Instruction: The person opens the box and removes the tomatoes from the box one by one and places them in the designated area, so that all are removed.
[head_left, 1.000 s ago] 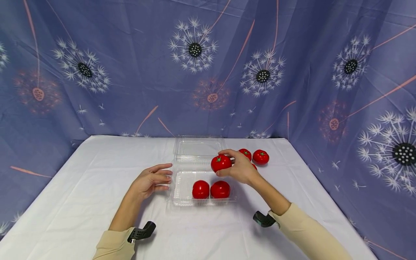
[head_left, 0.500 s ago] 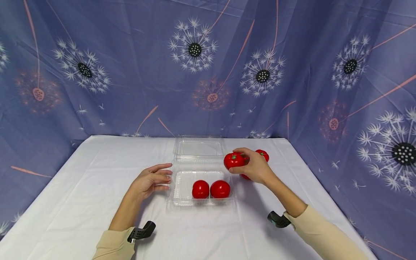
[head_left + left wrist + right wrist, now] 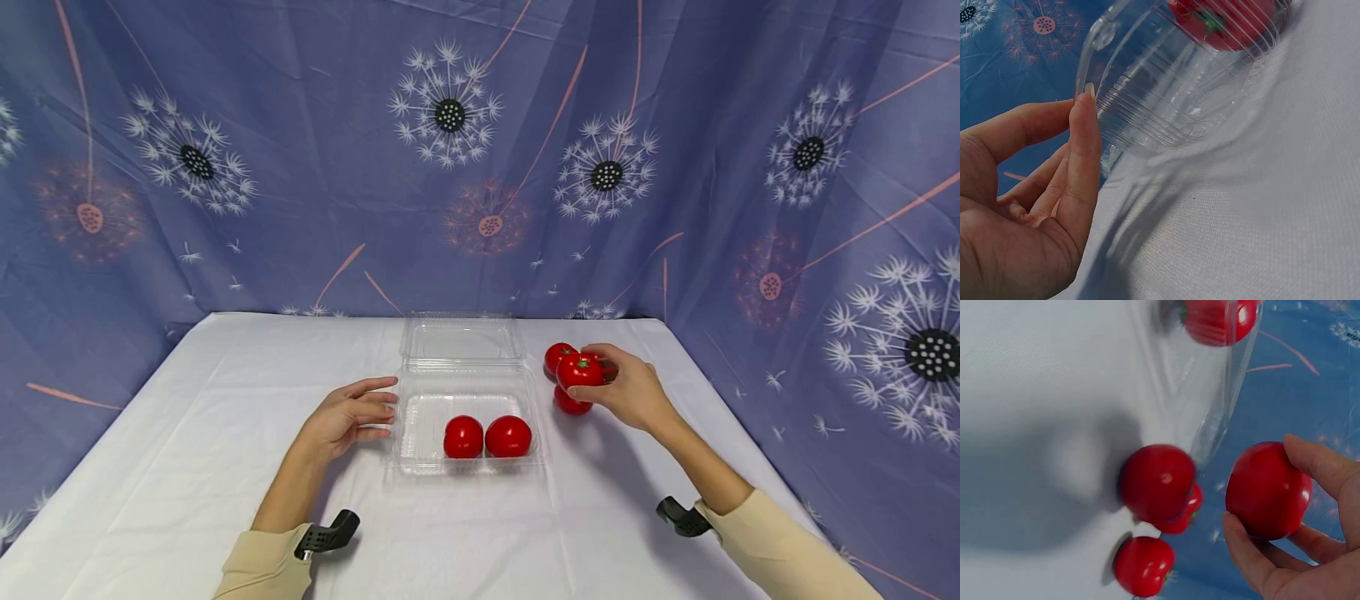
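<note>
Right hand (image 3: 633,392) is gripping a tomato (image 3: 579,372) between curled fingers (image 3: 1319,464) and thumb; left hand (image 3: 348,417), fingers relaxed, is touching the clear container (image 3: 465,392).

Right hand (image 3: 1310,550) grips tomato (image 3: 1267,489); three loose tomatoes (image 3: 1157,482) nearby.

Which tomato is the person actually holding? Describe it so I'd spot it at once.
Start at the clear plastic clamshell box on the white table. Right of it, red tomatoes cluster. The held round red tomato sits in the right hand, lifted above the cloth, unlike the loose tomatoes lying there.
</note>
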Demonstrator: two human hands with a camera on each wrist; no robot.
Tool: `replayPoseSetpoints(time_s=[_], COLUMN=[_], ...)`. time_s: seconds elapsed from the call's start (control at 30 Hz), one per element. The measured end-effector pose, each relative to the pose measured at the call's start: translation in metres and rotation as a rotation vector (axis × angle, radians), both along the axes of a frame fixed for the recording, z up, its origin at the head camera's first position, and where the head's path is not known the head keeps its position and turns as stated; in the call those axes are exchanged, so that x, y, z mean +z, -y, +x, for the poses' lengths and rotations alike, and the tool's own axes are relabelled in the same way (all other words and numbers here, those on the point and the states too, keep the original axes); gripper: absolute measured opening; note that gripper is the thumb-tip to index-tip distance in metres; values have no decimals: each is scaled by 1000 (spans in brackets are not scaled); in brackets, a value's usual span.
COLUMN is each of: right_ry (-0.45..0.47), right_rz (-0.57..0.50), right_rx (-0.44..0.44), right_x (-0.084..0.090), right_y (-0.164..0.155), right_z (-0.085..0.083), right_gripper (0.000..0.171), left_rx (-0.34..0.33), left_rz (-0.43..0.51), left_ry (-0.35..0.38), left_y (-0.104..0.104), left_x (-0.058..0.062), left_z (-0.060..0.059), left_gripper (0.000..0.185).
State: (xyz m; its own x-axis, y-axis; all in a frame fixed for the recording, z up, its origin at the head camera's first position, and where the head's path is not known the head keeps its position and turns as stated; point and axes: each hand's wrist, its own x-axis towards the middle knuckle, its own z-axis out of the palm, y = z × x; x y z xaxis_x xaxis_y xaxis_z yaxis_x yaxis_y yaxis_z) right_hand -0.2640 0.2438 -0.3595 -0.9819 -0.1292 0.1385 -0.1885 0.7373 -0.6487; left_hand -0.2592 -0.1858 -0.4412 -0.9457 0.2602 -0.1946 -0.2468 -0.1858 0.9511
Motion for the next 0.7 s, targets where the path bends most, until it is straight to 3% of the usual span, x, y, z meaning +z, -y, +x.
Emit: replayPoseSetpoints(time_s=[0.33,0.7], right_ry=[-45,-90], right_rz=[-9,9], right_rx=[-94,-220], right_x=[-11,-37], right_y=[-23,-43], right_z=[2,-1], right_gripper=[71,75], left_rx=[-6,-2], left_rz=[10,2], left_ry=[-2,-5], left_y=[0,0], left_x=[1,1], left_z=[1,0], left_gripper=[68,67])
